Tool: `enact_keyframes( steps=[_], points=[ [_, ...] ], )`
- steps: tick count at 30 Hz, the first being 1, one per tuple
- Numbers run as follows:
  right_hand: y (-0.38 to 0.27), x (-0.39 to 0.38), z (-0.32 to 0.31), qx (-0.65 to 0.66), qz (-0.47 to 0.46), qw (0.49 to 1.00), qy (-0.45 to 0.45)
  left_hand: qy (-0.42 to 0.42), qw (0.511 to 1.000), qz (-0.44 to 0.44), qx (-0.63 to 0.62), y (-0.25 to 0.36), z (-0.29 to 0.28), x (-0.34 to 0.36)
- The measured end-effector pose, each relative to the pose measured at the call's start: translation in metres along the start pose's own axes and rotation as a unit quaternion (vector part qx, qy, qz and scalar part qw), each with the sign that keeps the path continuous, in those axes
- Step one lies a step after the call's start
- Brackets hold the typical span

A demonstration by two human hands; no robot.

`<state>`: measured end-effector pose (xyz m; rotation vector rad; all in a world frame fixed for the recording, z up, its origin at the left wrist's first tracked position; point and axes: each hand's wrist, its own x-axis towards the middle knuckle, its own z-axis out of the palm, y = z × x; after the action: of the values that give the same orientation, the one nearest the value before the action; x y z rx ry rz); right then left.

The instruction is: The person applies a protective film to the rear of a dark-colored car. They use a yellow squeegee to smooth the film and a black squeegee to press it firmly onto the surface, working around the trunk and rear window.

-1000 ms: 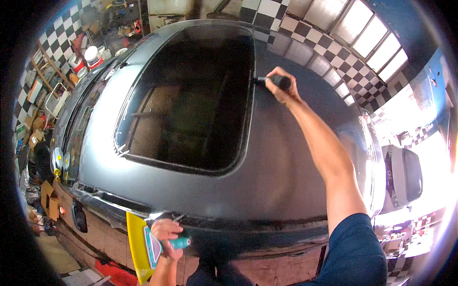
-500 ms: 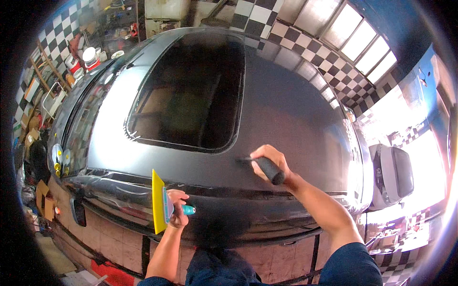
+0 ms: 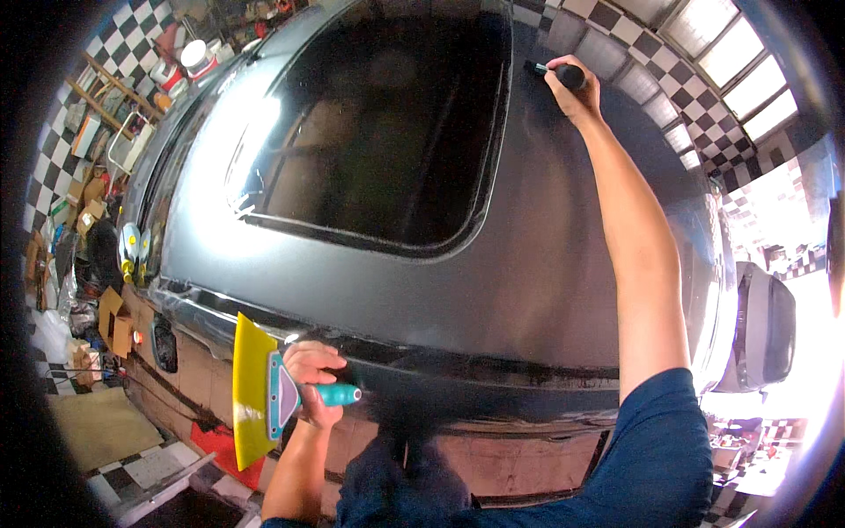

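I look down on a dark grey car roof (image 3: 563,273) with a large glass sunroof panel (image 3: 378,132). My right hand (image 3: 576,88) is stretched far across the roof, closed around a small black tool (image 3: 556,72) whose tip touches the paint by the panel's far right corner. My left hand (image 3: 310,378) stays low at the near roof edge. It grips a squeegee (image 3: 264,392) with a wide yellow blade and a teal handle, the blade held upright off the surface.
A black-and-white checkered floor (image 3: 704,97) surrounds the car. Shelves with cans and boxes (image 3: 88,132) line the left side, and cardboard boxes (image 3: 110,317) sit on the floor there. A side mirror (image 3: 761,330) sticks out at right. Bright daylight glares at far right.
My right hand with the black tool has reached from the near middle of the roof back out to the far right corner of the glass panel. The left hand keeps the squeegee low.
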<state>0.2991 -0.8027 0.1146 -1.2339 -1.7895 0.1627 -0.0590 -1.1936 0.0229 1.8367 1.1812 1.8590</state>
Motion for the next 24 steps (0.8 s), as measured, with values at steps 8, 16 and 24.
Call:
enact_keyframes(
  steps=[8, 16, 24],
  points=[
    [-0.113, -0.150, -0.009, 0.194, -0.188, 0.958, -0.097, -0.023, 1.000, -0.018, 0.005, -0.004, 0.004, -0.002],
    [-0.219, -0.267, -0.060, 0.108, -0.200, 0.970, -0.081, 0.019, 0.992, -0.089, -0.085, -0.004, 0.012, -0.005],
    [-0.227, -0.272, -0.094, 0.310, -0.022, 0.930, -0.198, -0.016, 1.000, 0.010, -0.018, -0.009, 0.012, -0.001]
  ],
)
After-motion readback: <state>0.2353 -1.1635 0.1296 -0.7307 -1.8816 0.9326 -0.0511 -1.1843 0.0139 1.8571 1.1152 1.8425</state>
